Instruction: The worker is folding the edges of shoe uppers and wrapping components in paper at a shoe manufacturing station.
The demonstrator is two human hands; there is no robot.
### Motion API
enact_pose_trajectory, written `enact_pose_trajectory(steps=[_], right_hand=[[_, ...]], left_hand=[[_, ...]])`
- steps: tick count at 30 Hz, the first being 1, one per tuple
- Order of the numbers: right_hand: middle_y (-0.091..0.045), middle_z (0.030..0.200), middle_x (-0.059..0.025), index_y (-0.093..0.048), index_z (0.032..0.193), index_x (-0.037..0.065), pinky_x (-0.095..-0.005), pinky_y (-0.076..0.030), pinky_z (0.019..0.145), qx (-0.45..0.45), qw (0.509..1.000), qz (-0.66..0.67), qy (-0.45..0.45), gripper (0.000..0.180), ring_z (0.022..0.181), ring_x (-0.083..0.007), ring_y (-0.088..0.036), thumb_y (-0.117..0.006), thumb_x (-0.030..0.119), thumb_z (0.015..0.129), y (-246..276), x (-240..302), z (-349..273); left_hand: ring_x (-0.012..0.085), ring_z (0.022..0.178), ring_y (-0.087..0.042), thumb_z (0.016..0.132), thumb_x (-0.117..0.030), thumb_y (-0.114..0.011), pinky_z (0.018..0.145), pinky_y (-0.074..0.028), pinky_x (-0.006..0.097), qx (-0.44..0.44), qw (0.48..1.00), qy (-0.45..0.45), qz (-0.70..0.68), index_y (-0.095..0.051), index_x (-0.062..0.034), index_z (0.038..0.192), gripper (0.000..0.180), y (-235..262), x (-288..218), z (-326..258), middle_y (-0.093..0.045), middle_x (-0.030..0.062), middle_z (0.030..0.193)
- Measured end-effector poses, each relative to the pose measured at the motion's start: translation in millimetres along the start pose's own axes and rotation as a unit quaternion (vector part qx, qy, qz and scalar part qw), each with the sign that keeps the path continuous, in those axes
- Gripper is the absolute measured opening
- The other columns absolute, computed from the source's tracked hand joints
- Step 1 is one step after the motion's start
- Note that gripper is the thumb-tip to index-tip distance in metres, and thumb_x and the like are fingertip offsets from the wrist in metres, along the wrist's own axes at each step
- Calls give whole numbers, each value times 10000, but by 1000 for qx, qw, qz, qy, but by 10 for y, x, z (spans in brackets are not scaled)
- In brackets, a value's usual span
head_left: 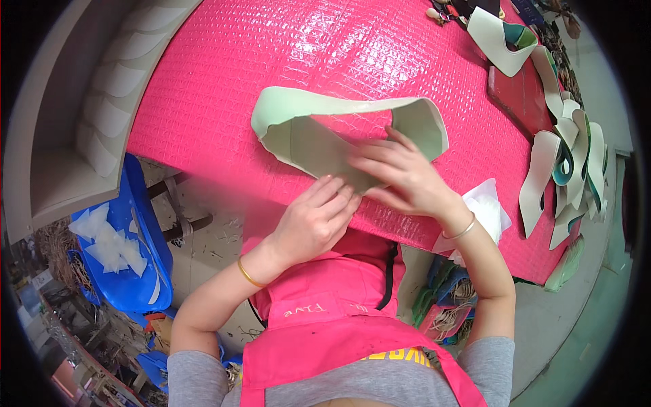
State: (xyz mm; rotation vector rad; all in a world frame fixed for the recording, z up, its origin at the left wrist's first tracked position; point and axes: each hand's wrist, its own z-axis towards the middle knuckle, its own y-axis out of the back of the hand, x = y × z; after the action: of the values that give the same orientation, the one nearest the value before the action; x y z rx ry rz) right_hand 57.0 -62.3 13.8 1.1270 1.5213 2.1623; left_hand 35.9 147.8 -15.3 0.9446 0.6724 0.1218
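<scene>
A shoe upper (288,105), off-white outside with a pale green lining, lies as an open loop on the table before me. Its near edge is under the fingertips of my left hand (319,217). Those fingers are bent together and pinch the edge by the table's front. Over the inner side of the same upper reaches my right hand (401,178). Its fingers are apart and partly blurred, with the thumb close to my left fingertips. Anything small between the two hands is hidden.
Pink padded sheeting covers the table (224,68). White thin patches (485,214) are stacked beside my right wrist. More shoe uppers (539,169) pile up at the right, near a dark red block (519,98). A grey rack (41,156) and a blue bin (139,298) stand left.
</scene>
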Motion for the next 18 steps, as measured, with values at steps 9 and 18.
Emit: enact_pose_trajectory(steps=[9,18], right_hand=[[-262,1381,-148,-292,1315,33,-471,-199,1024,160,982,-26,-94,702,1270,-286,-264,-446,482,799,-144,383,-290],[-292,1364,-135,-294,1315,38,-422,-230,1017,13,994,-24,-104,767,1259,-265,-287,-434,561,773,-529,553,435]], left_hand=[[222,886,-589,638,3,-602,786,-457,363,3,999,-21,28,-587,-24,852,216,442,456,-73,-607,98,907],[278,851,-580,590,54,-559,652,-494,330,-15,998,-49,45,-568,29,897,308,712,673,94,-577,143,924]])
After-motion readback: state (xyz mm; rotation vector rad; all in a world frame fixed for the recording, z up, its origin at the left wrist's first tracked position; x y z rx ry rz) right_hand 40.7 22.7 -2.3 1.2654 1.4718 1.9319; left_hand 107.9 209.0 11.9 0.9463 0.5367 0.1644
